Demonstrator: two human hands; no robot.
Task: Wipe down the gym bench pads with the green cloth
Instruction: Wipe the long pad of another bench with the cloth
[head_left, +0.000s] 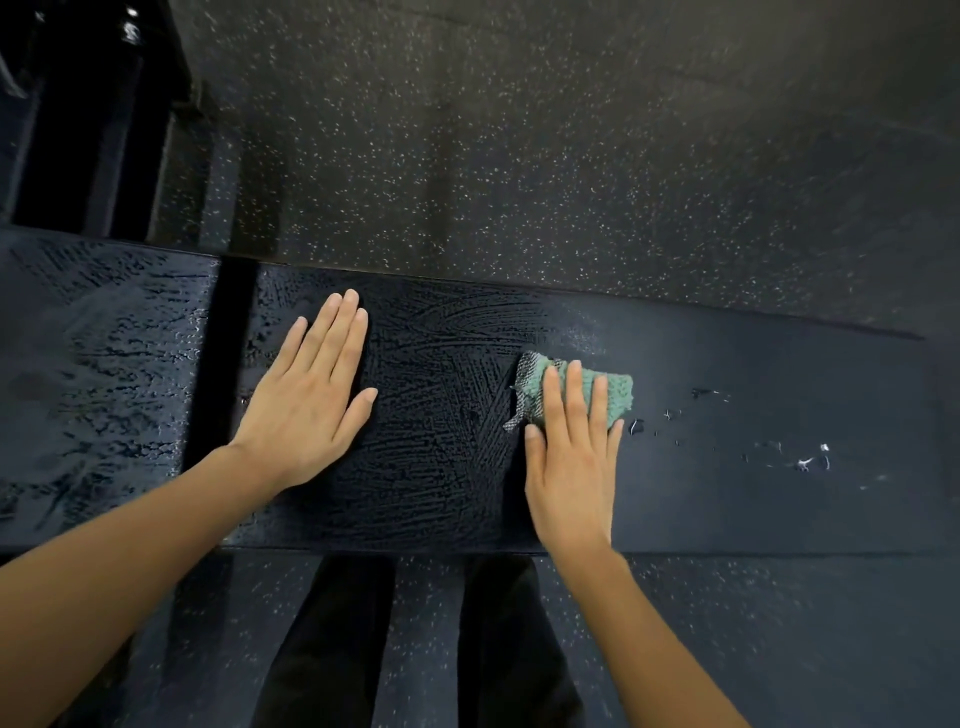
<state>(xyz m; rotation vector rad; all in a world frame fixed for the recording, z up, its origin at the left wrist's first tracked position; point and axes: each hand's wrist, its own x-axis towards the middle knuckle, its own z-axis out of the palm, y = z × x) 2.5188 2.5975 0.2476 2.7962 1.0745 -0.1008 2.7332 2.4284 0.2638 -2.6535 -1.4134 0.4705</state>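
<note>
1. A person looks down at a black gym bench running left to right over a speckled rubber floor (519, 156). It has a long pad (727, 493) and a shorter pad (93, 389) at the left, with a dark gap (218, 364) between them.
2. The left hand (311, 395) lies flat on the long pad just right of the gap, fingers straight and together. It holds nothing and seems to brace the body.
3. The right hand (571, 467) presses a folded green cloth (613, 389) onto the long pad near its middle. The fingers lie straight across the cloth, not curled round it, and the cloth's far edge shows beyond the fingertips.
4. Wet, swirled streaks cover the short pad and the long pad up to the cloth. Right of the cloth the pad looks dull and dry, with a few droplets (810, 460).
5. Judgement: the wiping looks about half done, and the dry right stretch comes next.
6. To do it well, the person would likely press evenly with a flat palm, overlap each stroke, carry the cloth through the droplets to the right end, and cover both long edges.
7. Risk: the unclamped cloth may bunch or slip from under the fingers.
</note>
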